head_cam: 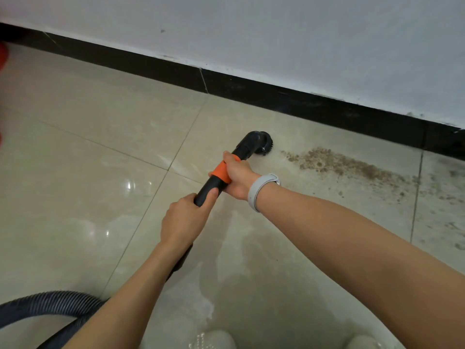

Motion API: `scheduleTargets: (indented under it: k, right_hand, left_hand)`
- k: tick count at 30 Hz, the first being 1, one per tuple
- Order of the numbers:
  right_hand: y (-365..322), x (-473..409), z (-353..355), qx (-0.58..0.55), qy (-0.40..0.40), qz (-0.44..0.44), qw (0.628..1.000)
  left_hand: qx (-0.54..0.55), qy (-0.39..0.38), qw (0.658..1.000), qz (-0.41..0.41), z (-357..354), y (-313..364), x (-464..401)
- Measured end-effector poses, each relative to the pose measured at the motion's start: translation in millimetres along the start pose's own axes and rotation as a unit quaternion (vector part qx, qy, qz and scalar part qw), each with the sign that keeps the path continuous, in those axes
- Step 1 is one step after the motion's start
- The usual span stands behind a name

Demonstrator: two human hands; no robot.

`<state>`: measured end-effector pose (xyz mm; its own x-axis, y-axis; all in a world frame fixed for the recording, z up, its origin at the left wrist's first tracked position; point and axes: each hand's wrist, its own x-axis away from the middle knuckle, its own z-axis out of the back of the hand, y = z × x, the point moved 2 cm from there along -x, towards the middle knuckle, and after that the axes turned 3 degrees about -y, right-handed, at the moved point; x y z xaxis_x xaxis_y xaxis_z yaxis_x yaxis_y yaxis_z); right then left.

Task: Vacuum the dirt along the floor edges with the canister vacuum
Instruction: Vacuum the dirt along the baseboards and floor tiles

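Note:
Both hands hold a black vacuum wand (210, 187) that slants up towards the wall. My left hand (185, 217) grips its lower black part. My right hand (237, 176), with a pale wristband, grips the orange collar (221, 172) further up. The wand ends in a black round brush nozzle (261, 144) resting on the beige floor tiles. Just right of the nozzle lies a streak of brown dirt (344, 165), running rightwards parallel to the black skirting board (302, 99). The ribbed grey hose (45, 304) curves off at the bottom left.
A white wall (276, 34) rises above the skirting. Darker grime speckles the tile at the far right (445, 202). A red object (3, 59) shows at the left edge. Two pale shoe tips (216, 340) sit at the bottom edge.

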<state>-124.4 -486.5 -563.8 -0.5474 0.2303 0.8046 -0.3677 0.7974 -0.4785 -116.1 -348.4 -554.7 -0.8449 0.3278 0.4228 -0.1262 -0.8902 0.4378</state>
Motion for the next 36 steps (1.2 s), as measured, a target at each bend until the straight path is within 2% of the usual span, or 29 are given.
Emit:
scheduleTargets:
  k: [13, 23, 30, 36]
  right_hand:
    - [28.0, 20.8, 49.7, -0.09, 0.031, -0.004, 0.995]
    - [55.3, 27.0, -7.2, -0.091, -0.004, -0.051, 0.995]
    - [86.2, 34.9, -1.3, -0.07, 0.049, -0.055, 0.995]
    - [77.2, 43.1, 38.4, -0.105, 0.079, -0.039, 0.991]
  left_hand:
    - [-0.067, -0.026, 0.996, -0.056, -17.2, 9.9, 35.2]
    - [-0.063, 0.036, 0.997, -0.012, 17.6, -35.9, 42.0]
    - [-0.09, -0.012, 0.995, -0.027, 21.9, -52.7, 49.1]
    - [-0.135, -0.043, 0.986, -0.085, 2.2, -30.9, 50.7]
